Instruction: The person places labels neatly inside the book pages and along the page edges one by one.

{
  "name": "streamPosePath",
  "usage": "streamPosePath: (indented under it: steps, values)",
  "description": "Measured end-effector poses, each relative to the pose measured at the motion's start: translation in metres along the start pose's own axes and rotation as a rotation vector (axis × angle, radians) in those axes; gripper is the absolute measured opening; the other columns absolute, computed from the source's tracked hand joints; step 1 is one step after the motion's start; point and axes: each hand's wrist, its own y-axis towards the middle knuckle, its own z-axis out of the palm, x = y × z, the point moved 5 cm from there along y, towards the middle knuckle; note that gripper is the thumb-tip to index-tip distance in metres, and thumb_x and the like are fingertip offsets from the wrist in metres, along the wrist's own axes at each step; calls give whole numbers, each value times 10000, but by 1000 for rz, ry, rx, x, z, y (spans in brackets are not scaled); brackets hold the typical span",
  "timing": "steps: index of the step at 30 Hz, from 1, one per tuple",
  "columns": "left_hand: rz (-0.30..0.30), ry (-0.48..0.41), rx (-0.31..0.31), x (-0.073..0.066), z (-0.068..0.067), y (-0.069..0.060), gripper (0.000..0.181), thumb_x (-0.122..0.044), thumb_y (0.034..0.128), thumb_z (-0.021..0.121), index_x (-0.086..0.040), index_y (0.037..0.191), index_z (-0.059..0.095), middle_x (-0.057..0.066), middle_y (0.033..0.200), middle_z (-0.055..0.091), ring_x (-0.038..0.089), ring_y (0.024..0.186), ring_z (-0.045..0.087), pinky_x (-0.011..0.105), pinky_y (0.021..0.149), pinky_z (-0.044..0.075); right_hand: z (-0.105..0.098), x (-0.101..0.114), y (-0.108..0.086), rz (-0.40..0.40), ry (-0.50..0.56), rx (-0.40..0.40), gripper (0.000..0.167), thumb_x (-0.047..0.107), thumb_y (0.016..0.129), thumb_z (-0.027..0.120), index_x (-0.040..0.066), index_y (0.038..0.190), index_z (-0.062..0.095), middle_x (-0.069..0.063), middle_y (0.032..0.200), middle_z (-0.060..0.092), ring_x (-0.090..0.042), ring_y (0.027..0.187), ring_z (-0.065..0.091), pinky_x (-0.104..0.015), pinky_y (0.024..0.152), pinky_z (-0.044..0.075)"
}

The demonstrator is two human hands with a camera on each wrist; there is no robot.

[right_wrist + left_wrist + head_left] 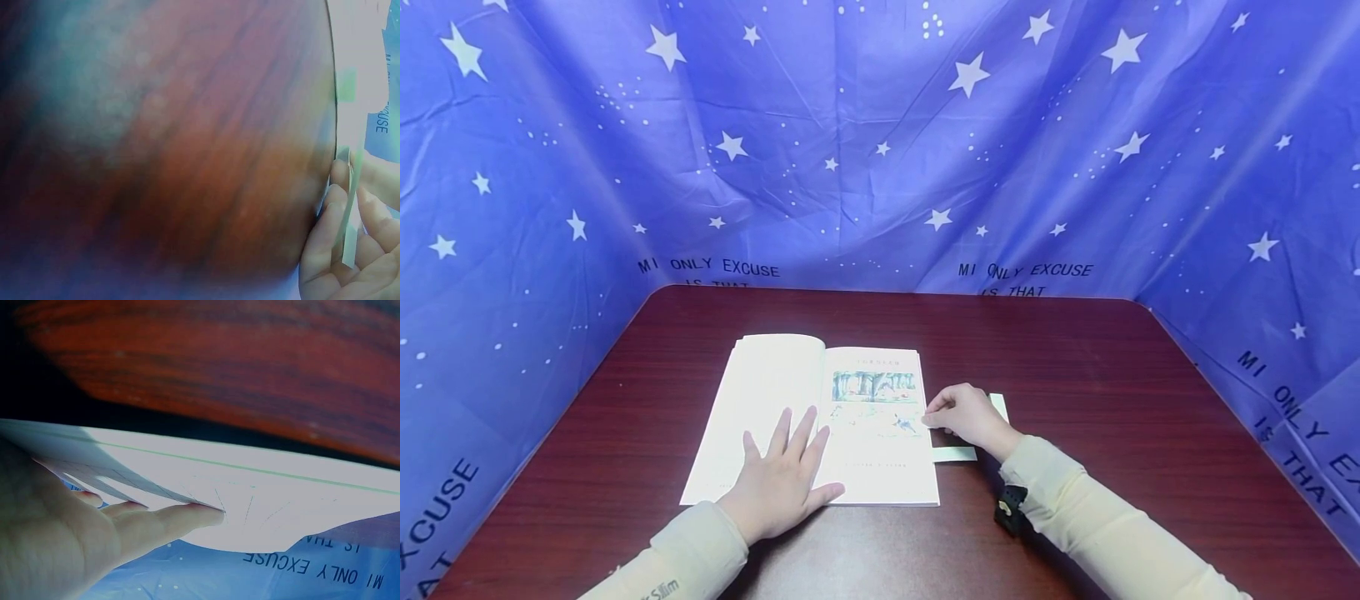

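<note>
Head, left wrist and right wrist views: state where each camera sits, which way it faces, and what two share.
Head: on the person's head, facing forward and down at the open book and table; left hand, right hand and sleeves show.
Left wrist: facing along the left hand over the pages; backdrop lettering appears upside down.
Right wrist: facing the right hand's fingers pinching a pale strip; table fills most.
Shared: head and left wrist both show the left hand on the book.

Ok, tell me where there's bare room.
Bare table: left of the open book, behind it up to the curtain, and right of the right sleeve. Crowded: the book's right edge, with the right hand and pale strips, and under the left hand.
</note>
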Motion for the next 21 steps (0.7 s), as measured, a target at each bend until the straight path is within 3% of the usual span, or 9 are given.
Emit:
streamPosePath:
  steps: [8, 21]
  values:
    - [2, -2, -4, 0, -1, -1, 756, -640, 966, 416, -96, 1492, 424, 132, 1625, 277, 441, 1474, 264, 822, 953, 290, 1, -1, 0, 11, 17, 11, 99, 174, 828, 767, 81, 831, 732, 23, 677, 660, -120, 618, 581, -273, 593, 477]
    - [9, 3, 4, -2, -7, -2, 758, -645, 965, 416, -92, 1485, 432, 141, 1622, 279, 440, 1468, 280, 829, 935, 294, -1, -2, 1, 11, 135, 33, 77, 104, 850, 740, 29, 840, 730, -7, 687, 672, -122, 613, 575, -274, 594, 497]
